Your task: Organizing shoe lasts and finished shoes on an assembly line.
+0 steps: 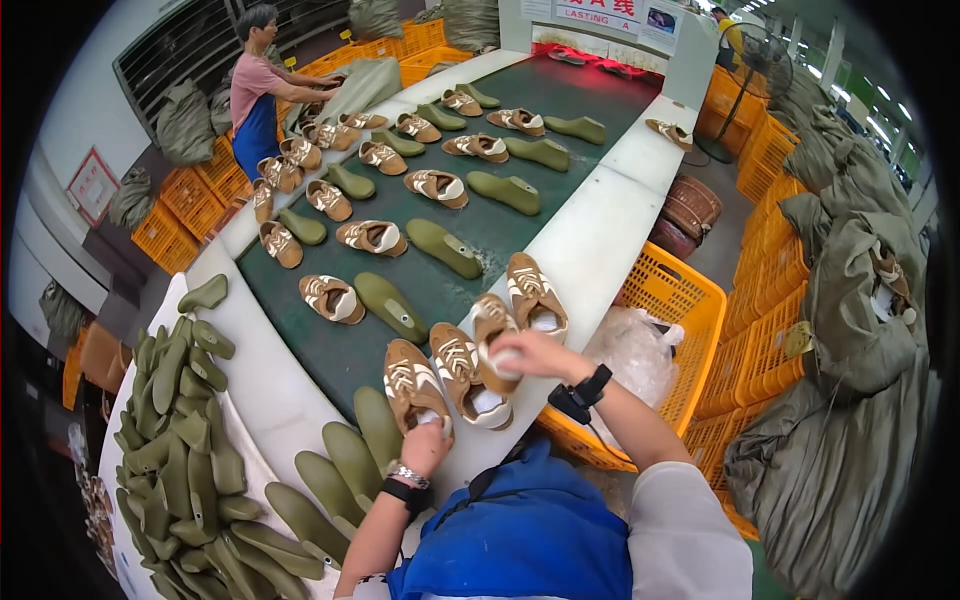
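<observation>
My left hand [425, 450] is closed at the heel opening of a brown sneaker [405, 375] with white stripes and laces; its fingertips are partly hidden in the shoe. My right hand [540, 357], somewhat blurred, grips the heel of another brown sneaker [492, 318], tilted toe up. Between these two, a brown sneaker [455, 358] with white lining rests on the belt's near edge. A further brown sneaker [528, 282] stands just beyond my right hand. Green shoe lasts [378, 425] lie beside my left hand.
Pairs of sneakers and lasts sit on the dark green conveyor belt [300, 362]. At left lies a large pile of green lasts [175, 450]. An orange crate [712, 330] with clear plastic bags stands at right. Across the belt, a co-worker [265, 85] handles grey-green cloth. A fan [762, 65] stands far right.
</observation>
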Available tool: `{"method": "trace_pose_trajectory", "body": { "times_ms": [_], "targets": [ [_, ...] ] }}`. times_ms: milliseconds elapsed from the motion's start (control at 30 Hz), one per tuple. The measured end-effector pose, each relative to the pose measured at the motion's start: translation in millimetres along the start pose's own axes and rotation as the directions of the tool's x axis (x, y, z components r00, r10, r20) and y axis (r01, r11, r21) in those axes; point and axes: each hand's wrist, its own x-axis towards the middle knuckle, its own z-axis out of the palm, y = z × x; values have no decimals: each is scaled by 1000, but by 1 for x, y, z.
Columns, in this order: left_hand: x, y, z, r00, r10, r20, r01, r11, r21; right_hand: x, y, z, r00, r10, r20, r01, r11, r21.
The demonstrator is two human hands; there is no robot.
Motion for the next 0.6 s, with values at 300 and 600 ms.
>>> {"method": "trace_pose_trajectory", "body": {
  "times_ms": [300,600],
  "targets": [
    [-1,43,18,952,284,119,-247,936,-252,-28,38,-19,994,107,0,-102,952,-288],
    [7,39,6,947,290,136,-245,930,-273,-22,78,-54,897,430,-105,-418,744,-520]
  ]
}}
